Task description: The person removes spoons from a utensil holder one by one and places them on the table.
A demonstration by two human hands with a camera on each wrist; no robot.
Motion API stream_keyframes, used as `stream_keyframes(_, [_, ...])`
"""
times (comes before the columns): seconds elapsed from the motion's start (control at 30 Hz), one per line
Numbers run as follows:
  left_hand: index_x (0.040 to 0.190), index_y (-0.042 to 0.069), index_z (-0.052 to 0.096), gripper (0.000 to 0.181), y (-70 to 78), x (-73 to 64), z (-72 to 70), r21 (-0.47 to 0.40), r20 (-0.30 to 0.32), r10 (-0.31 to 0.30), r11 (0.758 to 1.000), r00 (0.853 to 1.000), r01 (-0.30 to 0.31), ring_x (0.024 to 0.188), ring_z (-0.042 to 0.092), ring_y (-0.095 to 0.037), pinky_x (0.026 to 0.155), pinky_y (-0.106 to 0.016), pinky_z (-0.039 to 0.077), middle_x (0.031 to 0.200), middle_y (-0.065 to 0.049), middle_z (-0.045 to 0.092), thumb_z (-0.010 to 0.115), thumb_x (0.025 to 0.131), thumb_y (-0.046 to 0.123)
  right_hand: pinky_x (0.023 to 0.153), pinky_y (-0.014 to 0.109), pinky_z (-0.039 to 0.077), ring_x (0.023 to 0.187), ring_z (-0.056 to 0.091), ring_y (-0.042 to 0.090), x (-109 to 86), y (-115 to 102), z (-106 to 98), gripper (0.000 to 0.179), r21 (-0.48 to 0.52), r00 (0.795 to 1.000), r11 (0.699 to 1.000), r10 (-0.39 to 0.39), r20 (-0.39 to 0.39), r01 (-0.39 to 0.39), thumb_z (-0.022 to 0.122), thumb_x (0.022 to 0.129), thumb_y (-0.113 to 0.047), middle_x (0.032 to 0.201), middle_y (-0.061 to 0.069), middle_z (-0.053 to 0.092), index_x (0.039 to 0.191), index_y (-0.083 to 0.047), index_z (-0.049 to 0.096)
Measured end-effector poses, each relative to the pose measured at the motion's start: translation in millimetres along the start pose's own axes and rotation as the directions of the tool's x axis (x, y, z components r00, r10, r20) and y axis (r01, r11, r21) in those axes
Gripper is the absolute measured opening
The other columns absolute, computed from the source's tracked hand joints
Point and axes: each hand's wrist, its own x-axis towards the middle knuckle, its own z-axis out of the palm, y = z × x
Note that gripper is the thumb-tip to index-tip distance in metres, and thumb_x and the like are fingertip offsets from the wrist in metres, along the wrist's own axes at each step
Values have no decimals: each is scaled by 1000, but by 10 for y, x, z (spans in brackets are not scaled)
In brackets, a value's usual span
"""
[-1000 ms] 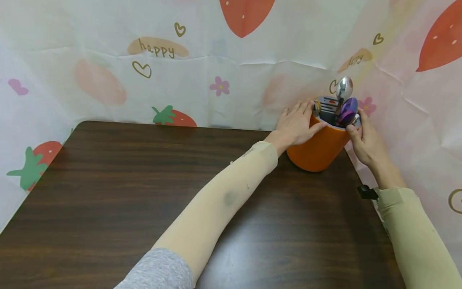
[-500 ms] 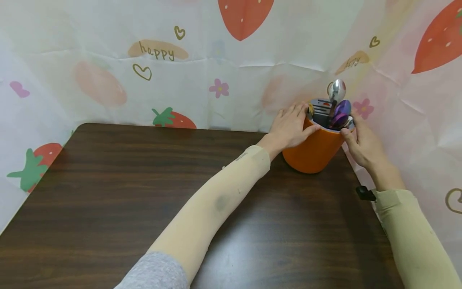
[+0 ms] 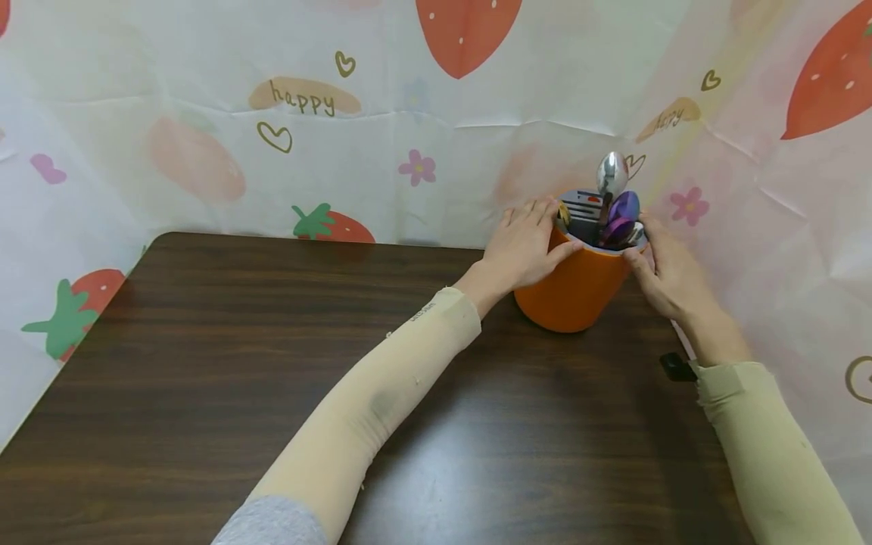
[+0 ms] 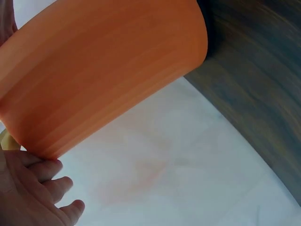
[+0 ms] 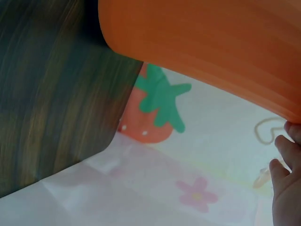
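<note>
An orange utensil holder (image 3: 568, 291) stands near the far right corner of the table, leaning slightly to the right in the head view. Out of its grey-lined top rise a silver spoon (image 3: 612, 172), a purple utensil (image 3: 625, 206) and a slotted piece (image 3: 581, 206). My left hand (image 3: 521, 246) grips the upper left side, its thumb at the front of the rim. On the upper right side my right hand (image 3: 674, 276) holds the rim, thumb in front and fingers behind. In both wrist views, the outer fingers stick out past the holder. The holder's inside is mostly hidden.
The dark wooden table (image 3: 272, 363) runs up to a white printed cloth (image 3: 381, 151) hung behind it and along its right side. A black strap piece (image 3: 677, 367) sits at my right wrist.
The utensil holder has slid left and slightly nearer across the table, away from the right edge. Both hands have moved along with it, keeping their places at the rim.
</note>
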Motion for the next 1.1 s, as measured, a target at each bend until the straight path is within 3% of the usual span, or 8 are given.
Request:
stream_keyframes(0.3, [168,13,17,88,-235,-292,-51,-3,-37,1,1000,999,-1,161,7,-22,130,-42,3,174,-2,16,27,103,72,124,62,19,149,32,49,8,-212,117,73,-56,998,997,-54,28,56,42,109,-52,165,24,34,162,-3,32])
stream_keyframes(0.57, [169,13,14,90,-442,-570,-147,-37,-43,-23,999,999,22,161,7,-23,130,-44,4,175,-2,12,29,103,72,130,50,11,152,31,44,78,-431,223,73,-104,988,984,-141,56,146,41,109,-53,163,25,36,161,-2,33])
stream_keyframes(0.9, [167,10,19,89,-823,-1035,-260,-54,-85,-36,998,996,31,161,10,-25,130,-46,6,174,-6,18,34,103,70,129,50,14,151,34,41,102,-776,484,76,-90,967,963,-251,41,254,36,109,-56,163,22,38,160,0,35])
stream_keyframes(1.1, [166,7,21,90,-1069,-1329,-323,-64,-110,-31,998,993,24,161,11,-26,131,-43,6,173,-8,20,34,104,71,129,51,16,151,36,41,114,-1053,647,77,-88,960,956,-276,40,279,33,110,-58,163,21,38,159,2,38])
